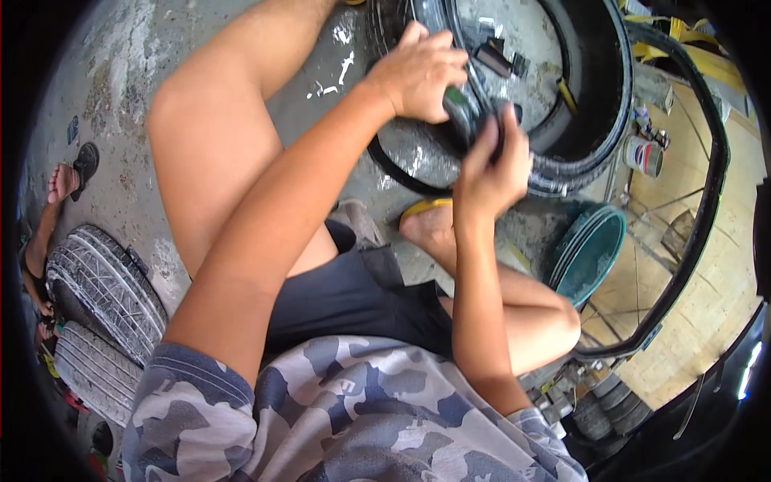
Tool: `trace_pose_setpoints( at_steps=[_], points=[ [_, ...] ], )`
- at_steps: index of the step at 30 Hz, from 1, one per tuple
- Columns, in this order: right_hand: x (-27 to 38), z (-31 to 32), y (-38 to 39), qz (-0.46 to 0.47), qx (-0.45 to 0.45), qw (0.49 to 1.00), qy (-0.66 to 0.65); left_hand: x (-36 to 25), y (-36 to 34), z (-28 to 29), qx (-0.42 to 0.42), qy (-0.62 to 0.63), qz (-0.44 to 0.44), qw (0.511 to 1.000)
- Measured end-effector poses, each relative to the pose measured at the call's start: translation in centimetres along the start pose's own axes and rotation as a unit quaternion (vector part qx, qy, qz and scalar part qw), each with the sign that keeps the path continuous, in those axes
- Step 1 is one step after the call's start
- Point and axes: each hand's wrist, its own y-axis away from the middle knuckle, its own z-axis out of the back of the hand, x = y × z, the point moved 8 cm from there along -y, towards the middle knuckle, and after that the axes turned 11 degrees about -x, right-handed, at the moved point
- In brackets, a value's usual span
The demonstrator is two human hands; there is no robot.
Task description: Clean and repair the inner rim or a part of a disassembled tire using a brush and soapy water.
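A large black tyre point(601, 112) lies before me at the top. My left hand point(426, 76) has its fingers curled over the tyre's inner part, against a dark, glossy, blurred piece with a green patch point(458, 103). Just below and to the right, my right hand point(498, 165) is closed on that dark piece, thumb pointing up; its exact shape is hidden and smeared. Inside the tyre's ring lie dark blocks point(498, 58) and a yellow-handled tool point(567, 95). A thin black ring point(385, 167) shows under the tyre's lower left side.
A teal bucket point(590, 257) and a small pail point(642, 157) stand at the right, beside a black frame point(715, 161) and tan boards point(658, 361). Several tyres point(104, 289) lie at the left, near another person's foot point(64, 181). My bent legs flank the work.
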Motion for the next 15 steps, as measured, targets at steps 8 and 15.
trace_pose_setpoints(
  at_steps=[8, 15],
  points=[
    [0.8, -1.3, -1.2, 0.027, -0.003, 0.999, 0.037, -0.3, -0.3, -0.2, -0.039, 0.012, -0.019, 0.999],
    [-1.5, 4.4, 4.9, -0.041, -0.012, 0.999, 0.017, -0.2, 0.0, -0.4, -0.016, 0.029, 0.009, 0.999]
  ],
)
